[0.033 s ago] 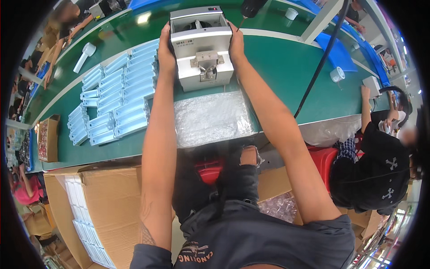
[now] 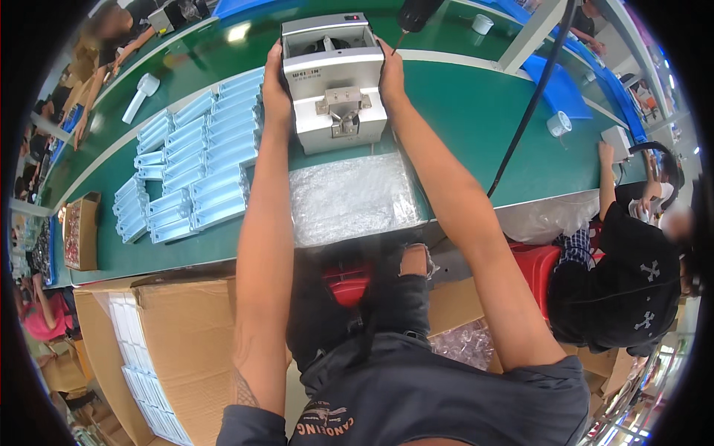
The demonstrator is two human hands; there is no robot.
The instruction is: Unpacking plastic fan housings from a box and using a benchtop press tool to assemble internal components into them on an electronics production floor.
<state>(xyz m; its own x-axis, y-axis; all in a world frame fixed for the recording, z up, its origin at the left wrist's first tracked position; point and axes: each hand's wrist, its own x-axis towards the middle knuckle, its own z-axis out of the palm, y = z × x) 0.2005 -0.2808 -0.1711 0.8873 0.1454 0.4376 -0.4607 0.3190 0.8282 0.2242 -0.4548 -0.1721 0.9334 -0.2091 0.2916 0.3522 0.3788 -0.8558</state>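
Observation:
A silver box-shaped screw feeder (image 2: pixel 331 78) stands upright at the far side of the near bench, with an open bin in its top and a small metal fixture on its front. My left hand (image 2: pixel 276 88) is pressed along its left side, and my right hand (image 2: pixel 393 74) grips the right side. The fingertips of both hands are partly hidden by the casing. Between my forearms, nearer to me, lies a flat pad wrapped in clear plastic (image 2: pixel 353 195). Rows of light-blue plastic housings (image 2: pixel 190 160) are laid out left of my left forearm.
An electric screwdriver (image 2: pixel 418 15) hangs beyond my right hand, and a black cable (image 2: pixel 529 108) crosses the right side. A carton (image 2: pixel 186 349) with white parts stands below the bench. A small box (image 2: pixel 80 232) sits far left. A co-worker (image 2: pixel 625 275) sits at the right.

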